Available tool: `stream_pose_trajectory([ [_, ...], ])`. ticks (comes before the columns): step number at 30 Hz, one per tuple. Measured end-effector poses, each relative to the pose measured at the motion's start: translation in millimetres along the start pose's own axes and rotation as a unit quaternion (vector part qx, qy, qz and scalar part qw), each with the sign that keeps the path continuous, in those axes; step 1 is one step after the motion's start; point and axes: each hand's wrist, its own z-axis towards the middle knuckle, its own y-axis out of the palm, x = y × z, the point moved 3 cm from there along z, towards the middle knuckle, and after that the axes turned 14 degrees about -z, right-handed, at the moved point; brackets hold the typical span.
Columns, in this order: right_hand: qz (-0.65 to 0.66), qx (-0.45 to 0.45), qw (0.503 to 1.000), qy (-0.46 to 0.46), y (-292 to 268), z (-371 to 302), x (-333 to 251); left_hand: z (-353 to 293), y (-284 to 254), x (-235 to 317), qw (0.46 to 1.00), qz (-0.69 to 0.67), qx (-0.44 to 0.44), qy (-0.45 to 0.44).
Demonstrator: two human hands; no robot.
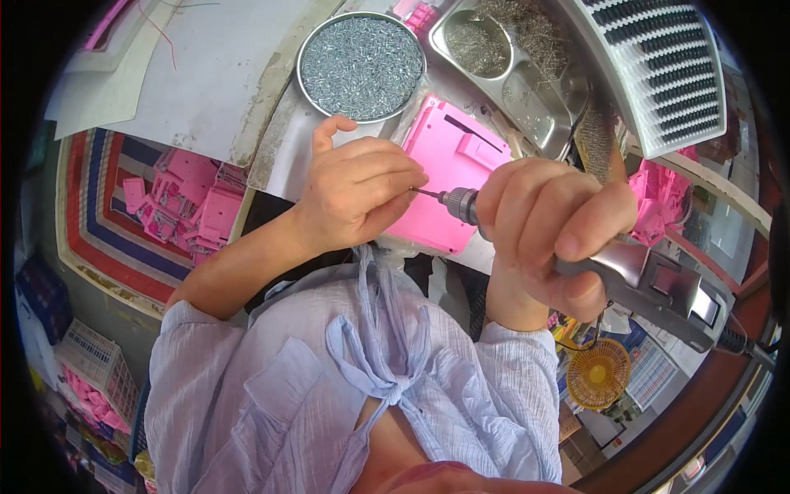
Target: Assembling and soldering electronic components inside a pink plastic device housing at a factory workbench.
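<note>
My right hand (551,226) is wrapped round a dark grey electric screwdriver (650,284), its bit aimed left. The bit's tip meets the fingertips of my left hand (362,193), at the left side of a flat pink plastic housing (440,152). There the thumb and fingers of my left hand are pinched together. Whatever small thing they hold is hidden or too small to make out. The housing lies on the worktable, with a dark slot and a raised block on its upper face. Just beyond my left hand stands a round metal bowl (362,67) full of small silvery metal pieces.
A steel compartment tray (527,107) with small metal parts sits at the far right, beside a white rack (658,74) of black-and-white rows. Pink parts fill a striped-lined box (99,222) at left. More pink pieces (658,198) lie right. The screwdriver's cable (741,342) trails right.
</note>
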Motion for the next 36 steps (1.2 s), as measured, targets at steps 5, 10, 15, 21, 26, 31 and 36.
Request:
stream_pose_trajectory([
  [5, -0.026, 0.033, 0.999, 0.026, 7, -4, 2, 1, -7, -1, 0.998, 0.033, -0.032, 0.052],
  [10, -0.026, 0.084, 0.993, 0.078, 16, -13, 14, 54, -59, -52, 0.971, 0.23, -0.062, -0.001],
  [15, -0.024, 0.073, 0.989, 0.127, 22, -22, 20, 54, -52, -70, 0.961, 0.262, -0.084, -0.02],
  [21, -0.123, 0.029, 0.985, 0.12, 33, -17, 32, 65, -57, -77, 0.982, 0.115, -0.007, -0.147],
  [26, -0.182, -0.011, 0.98, 0.086, 44, -15, 46, 49, -61, -50, 0.974, 0.05, -0.046, -0.217],
  [31, -0.186, -0.039, 0.979, 0.07, 35, -16, 40, -1, -38, -19, 0.993, 0.03, -0.084, -0.08],
  [36, -0.059, -0.013, 0.998, -0.003, 29, -6, 12, -18, -19, 4, 0.998, -0.059, -0.035, -0.015],
])
